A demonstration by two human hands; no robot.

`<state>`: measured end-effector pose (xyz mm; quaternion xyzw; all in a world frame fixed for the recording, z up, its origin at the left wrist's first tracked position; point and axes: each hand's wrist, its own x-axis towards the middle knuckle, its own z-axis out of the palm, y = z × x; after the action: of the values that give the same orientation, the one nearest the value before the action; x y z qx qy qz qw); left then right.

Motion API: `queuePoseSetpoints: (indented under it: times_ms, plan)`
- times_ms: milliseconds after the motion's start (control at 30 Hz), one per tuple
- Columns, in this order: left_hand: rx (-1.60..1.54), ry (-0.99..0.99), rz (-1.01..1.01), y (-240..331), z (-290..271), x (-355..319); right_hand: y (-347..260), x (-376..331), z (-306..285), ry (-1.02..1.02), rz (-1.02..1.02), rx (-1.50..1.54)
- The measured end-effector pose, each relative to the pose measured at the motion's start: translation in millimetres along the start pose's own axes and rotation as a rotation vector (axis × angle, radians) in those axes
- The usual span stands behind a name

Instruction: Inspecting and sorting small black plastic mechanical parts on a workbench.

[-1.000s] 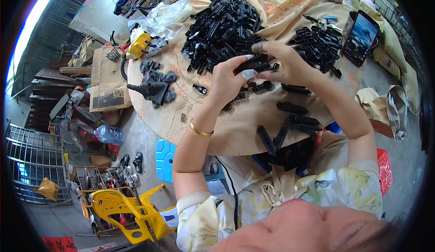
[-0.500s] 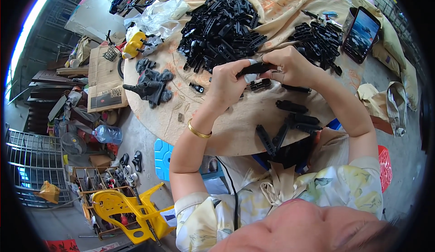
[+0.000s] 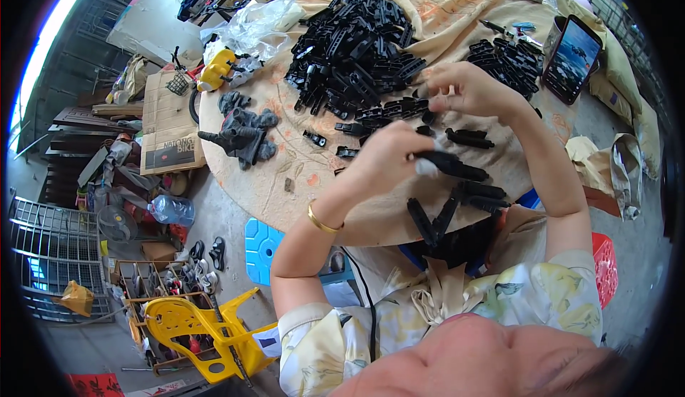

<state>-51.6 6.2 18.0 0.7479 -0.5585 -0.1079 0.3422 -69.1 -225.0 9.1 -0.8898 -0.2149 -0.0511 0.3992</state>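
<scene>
My left hand (image 3: 389,156) is closed around a long black plastic part (image 3: 457,166) just above the near edge of the round table (image 3: 285,154). My right hand (image 3: 467,90) hovers higher and farther in, fingers pinched together near a row of black parts (image 3: 396,109); whether it holds anything small I cannot tell. A big heap of black plastic parts (image 3: 353,43) lies at the table's far middle. Several finished black pieces (image 3: 457,204) lie at the near edge.
A second pile of black parts (image 3: 506,61) and a phone (image 3: 571,58) sit at the far right. Dark metal pieces (image 3: 239,133) lie on the table's left. On the floor are a blue stool (image 3: 264,243), a yellow chair (image 3: 200,329), a cardboard box (image 3: 168,126) and a red basket (image 3: 606,258).
My two hands were together on one black part; now they have separated, the left dropping toward the near edge with the part, the right lifting away toward the piles.
</scene>
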Motion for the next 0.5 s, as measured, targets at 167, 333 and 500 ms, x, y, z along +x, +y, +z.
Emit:
queuePoseSetpoints:
  times_ms: [167,333,500]
  plan:
    - [0.011,0.037,0.047,-7.5,-12.7,27.2,6.4,-6.1,15.8,0.024,-0.115,-0.359]
    - [0.370,0.291,-0.135,-62.0,-26.2,87.1,3.9,-3.5,16.5,-0.091,-0.013,-0.162]
    - [0.561,0.141,-0.131,-72.1,-10.9,110.8,20.1,2.3,14.5,0.132,-0.065,-0.188]
